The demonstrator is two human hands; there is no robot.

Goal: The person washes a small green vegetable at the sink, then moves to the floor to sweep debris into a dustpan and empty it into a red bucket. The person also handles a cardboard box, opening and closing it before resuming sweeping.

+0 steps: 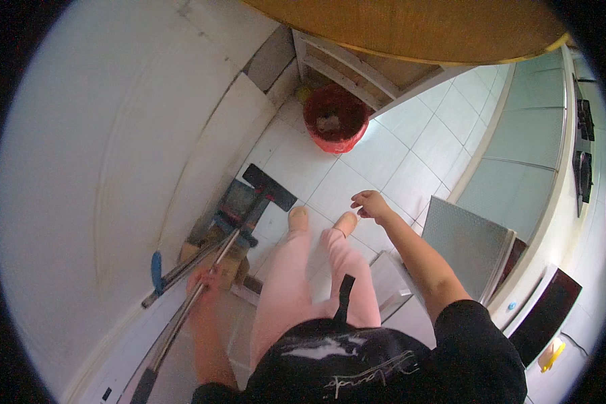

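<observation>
My left hand [203,282] is wrapped around the metal pole [226,251] of a broom-like floor tool. The pole has a dark grip at its lower end in the picture, and its wide black head [269,187] is near the floor just ahead of my left foot. My right hand [371,204] hangs in the air above my right foot, fingers loosely bent and apart, holding nothing. Close by the black head, against the wall, is a dark dustpan-like thing [238,199], partly hidden by the pole.
A red bin [337,144] stands on the tiled floor ahead, beneath a round wooden tabletop [414,30]. A cabinet door [464,242] juts out at right, below a counter with a gas stove [581,151]. Another pole with a blue handle [156,270] leans by the left wall. Cardboard lies near it.
</observation>
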